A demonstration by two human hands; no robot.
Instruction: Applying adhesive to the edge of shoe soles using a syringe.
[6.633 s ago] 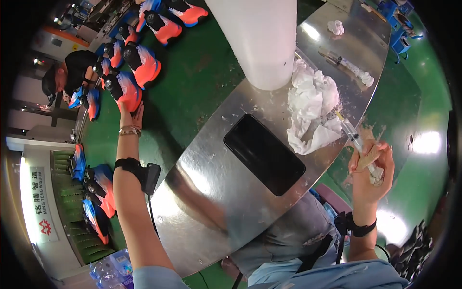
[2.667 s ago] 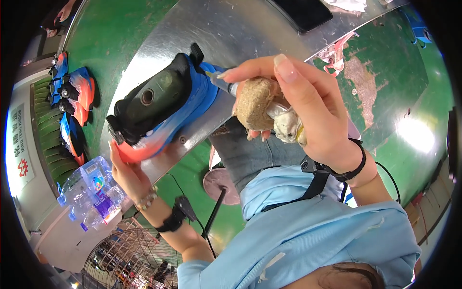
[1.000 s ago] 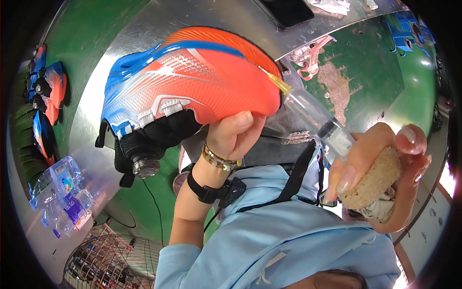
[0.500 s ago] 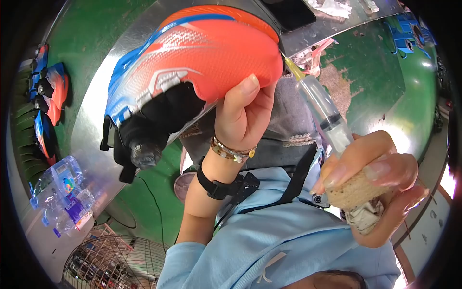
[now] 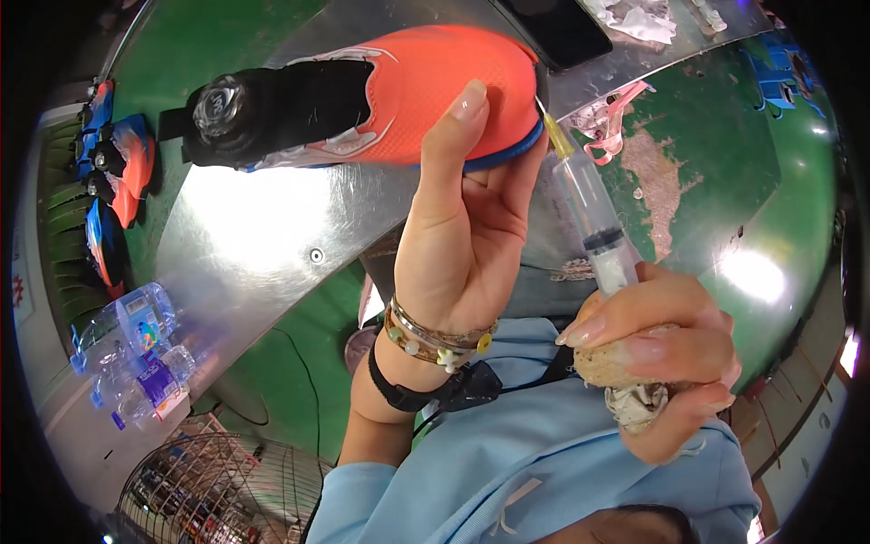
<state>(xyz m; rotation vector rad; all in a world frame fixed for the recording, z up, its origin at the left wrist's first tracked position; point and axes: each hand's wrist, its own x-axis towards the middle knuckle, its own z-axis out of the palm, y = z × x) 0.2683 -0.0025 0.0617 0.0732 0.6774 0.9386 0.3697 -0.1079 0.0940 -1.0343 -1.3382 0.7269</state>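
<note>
An orange sports shoe with a blue sole edge and black collar lies level over the metal table, toe to the right. A shiny rounded piece fills its ankle opening. My left hand grips the toe end from below, thumb on the upper. My right hand holds a clear syringe with a yellow needle hub; its needle tip is at the toe's edge, by the sole. In the same hand are a tan, rough-looking block and a crumpled whitish wad under it.
A dark phone and crumpled white paper lie on the metal table. Several similar shoes stand at the far left. Clear plastic bottles are at the left, above a wire fan guard.
My left hand has rolled and levelled the shoe, so its top now faces up. My right hand has shifted slightly left and up, the syringe staying at the toe.
</note>
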